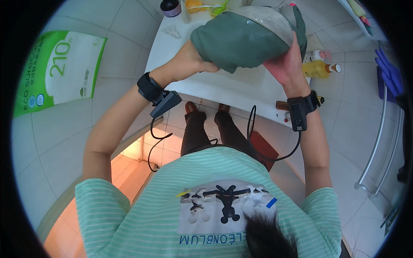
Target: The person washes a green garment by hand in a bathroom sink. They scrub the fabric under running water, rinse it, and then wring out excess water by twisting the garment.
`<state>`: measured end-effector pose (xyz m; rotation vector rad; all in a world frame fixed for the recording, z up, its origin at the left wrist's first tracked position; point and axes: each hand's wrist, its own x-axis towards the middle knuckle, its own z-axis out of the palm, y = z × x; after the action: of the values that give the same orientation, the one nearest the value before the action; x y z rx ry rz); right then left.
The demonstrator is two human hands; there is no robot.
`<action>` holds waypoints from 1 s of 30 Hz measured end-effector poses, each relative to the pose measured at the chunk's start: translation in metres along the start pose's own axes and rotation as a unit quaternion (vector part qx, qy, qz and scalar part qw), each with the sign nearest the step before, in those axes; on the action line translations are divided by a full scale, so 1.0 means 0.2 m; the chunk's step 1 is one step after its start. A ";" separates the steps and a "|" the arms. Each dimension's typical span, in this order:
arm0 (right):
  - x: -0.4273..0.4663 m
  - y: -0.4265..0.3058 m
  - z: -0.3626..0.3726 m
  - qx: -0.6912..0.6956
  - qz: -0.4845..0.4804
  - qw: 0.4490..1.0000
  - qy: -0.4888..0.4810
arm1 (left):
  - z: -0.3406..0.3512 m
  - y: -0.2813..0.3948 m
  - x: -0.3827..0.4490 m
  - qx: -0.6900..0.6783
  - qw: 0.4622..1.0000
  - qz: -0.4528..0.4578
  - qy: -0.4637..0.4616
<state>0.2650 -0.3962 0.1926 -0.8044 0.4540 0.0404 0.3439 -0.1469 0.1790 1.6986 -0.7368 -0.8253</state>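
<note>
A wet green cloth garment with a pale grey section (242, 42) is lifted in both hands above a white washstand counter (200, 82). My left hand (193, 61) grips its left lower edge, the fingers hidden under the fabric. On the other side, my right hand (285, 61) holds the garment's right part, with the thumb up along the pale section and the other fingers partly hidden behind it. Black straps with small dark devices and cables circle both wrists. The basin beneath is mostly hidden by the cloth.
Yellow cups (193, 4) and a dark-lidded jar (170, 8) stand at the back left. A yellow pump bottle (317, 69) and a white bottle (313, 55) are at the right. Purple gloves (388, 72) hang by a metal towel rail (377, 138). A green-and-white pack (61, 71) is on the left wall.
</note>
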 end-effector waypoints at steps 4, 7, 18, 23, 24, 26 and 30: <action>0.02 0.00 -0.01 0.019 -0.004 1.000 -0.015 | 0.02 0.01 0.01 -0.027 0.999 -0.020 -0.030; 0.02 0.01 -0.02 0.017 -0.010 1.000 -0.008 | 0.08 -0.01 -0.01 -0.127 0.991 -0.032 -0.005; 0.07 0.09 -0.09 0.063 0.003 0.998 0.014 | 0.17 -0.14 0.01 -0.229 0.970 -0.055 -0.056; 0.08 0.16 -0.14 0.116 -0.001 0.993 0.010 | 0.26 -0.21 -0.03 -0.254 0.965 -0.063 -0.031; 0.08 0.18 -0.15 0.120 0.004 0.993 0.017 | 0.27 -0.23 -0.04 -0.260 0.962 -0.072 -0.030; 0.08 0.22 -0.16 0.156 0.024 0.987 0.035 | 0.29 -0.26 -0.05 -0.271 0.958 -0.084 -0.026; 0.10 0.28 -0.17 0.186 0.021 0.982 0.023 | 0.28 -0.29 -0.07 -0.283 0.954 -0.098 -0.033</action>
<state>0.2586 -0.3828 0.1253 -0.4298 0.5028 -0.0242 0.2950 -0.1502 0.1134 1.2378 -0.3262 -1.1113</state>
